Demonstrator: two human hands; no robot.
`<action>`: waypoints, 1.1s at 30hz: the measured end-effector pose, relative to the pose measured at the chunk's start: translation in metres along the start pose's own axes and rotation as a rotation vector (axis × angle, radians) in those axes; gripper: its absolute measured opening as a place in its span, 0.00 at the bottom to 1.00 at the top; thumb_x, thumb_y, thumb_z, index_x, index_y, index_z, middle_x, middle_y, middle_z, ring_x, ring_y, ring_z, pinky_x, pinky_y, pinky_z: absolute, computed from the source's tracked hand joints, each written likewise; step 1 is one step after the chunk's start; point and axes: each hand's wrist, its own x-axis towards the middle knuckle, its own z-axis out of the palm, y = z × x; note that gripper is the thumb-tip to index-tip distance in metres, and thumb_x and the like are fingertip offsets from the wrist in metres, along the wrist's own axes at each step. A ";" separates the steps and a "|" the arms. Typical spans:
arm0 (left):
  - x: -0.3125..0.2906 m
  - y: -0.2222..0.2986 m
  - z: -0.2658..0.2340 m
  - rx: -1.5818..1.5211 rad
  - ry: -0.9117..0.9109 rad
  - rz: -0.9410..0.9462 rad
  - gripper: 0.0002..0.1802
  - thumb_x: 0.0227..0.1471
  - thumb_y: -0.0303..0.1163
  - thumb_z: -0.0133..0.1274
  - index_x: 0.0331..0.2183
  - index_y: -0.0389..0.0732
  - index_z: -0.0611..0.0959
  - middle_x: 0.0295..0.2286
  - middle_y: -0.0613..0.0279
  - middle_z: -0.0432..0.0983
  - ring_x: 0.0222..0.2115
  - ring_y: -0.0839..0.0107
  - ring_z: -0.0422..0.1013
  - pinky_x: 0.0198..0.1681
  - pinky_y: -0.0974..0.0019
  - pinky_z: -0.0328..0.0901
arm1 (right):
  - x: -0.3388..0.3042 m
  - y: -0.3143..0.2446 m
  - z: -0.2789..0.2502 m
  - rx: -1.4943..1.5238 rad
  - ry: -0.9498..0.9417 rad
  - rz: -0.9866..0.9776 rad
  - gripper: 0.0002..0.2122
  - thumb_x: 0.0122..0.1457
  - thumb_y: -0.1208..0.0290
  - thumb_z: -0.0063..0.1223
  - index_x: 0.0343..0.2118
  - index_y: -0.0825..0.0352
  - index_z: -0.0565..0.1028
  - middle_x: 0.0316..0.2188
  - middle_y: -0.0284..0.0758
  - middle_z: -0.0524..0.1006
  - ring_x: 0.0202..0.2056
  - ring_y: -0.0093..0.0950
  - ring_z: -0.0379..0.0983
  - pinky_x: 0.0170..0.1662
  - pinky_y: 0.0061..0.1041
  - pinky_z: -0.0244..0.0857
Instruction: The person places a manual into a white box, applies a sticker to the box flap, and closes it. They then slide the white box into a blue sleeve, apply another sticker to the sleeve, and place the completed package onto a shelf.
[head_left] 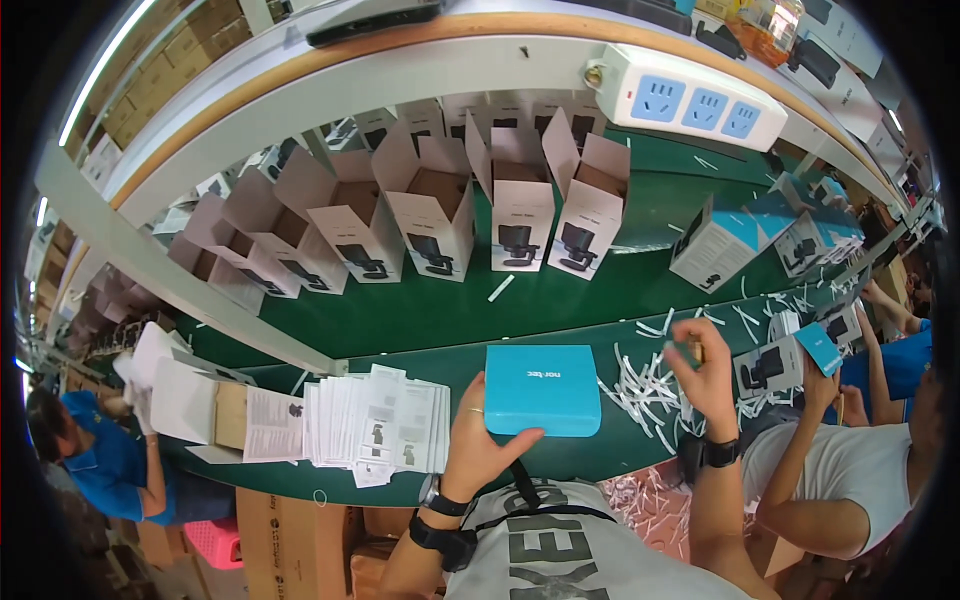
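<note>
My left hand [474, 440] grips a closed turquoise box [543, 385] at its left end, thumb along the near edge. The box is tilted so its broad top shows, just above the front of the green bench. To its right my right hand [704, 375] is raised beside a heap of white paper strips [640, 390]. Its fingers are loosely curled, with a gap between thumb and forefinger and nothing plain to see in them. Left of my left hand lies a fanned stack of printed leaflets [380, 425].
Behind stands a row of open white cartons [432, 230]; turquoise-sleeved boxes [728, 240] are at the far right. A power strip [695, 98] hangs from the shelf edge. An open carton [205, 405] sits left. Co-workers are on the left and at the right [840, 470].
</note>
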 end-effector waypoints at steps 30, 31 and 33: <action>0.010 -0.018 0.060 0.603 -0.504 0.278 0.51 0.55 0.58 0.61 0.71 0.44 0.62 0.71 0.42 0.51 0.71 0.36 0.49 0.72 0.33 0.43 | -0.087 0.073 0.113 -0.322 -0.032 -0.379 0.22 0.51 0.79 0.69 0.51 0.62 0.83 0.57 0.36 0.81 0.31 0.31 0.83 0.33 0.28 0.75; 0.007 -0.018 0.061 0.600 -0.502 0.294 0.51 0.55 0.58 0.61 0.71 0.44 0.62 0.71 0.42 0.51 0.71 0.36 0.49 0.72 0.33 0.43 | -0.089 0.074 0.112 -0.312 -0.022 -0.400 0.21 0.51 0.80 0.69 0.51 0.63 0.83 0.56 0.37 0.81 0.32 0.31 0.84 0.33 0.28 0.76; 0.005 -0.021 0.058 0.655 -0.502 0.343 0.55 0.52 0.61 0.62 0.71 0.42 0.63 0.71 0.38 0.51 0.71 0.35 0.48 0.71 0.31 0.43 | -0.085 0.072 0.112 -0.288 -0.014 -0.415 0.21 0.51 0.80 0.69 0.50 0.63 0.83 0.56 0.37 0.81 0.33 0.31 0.84 0.33 0.27 0.76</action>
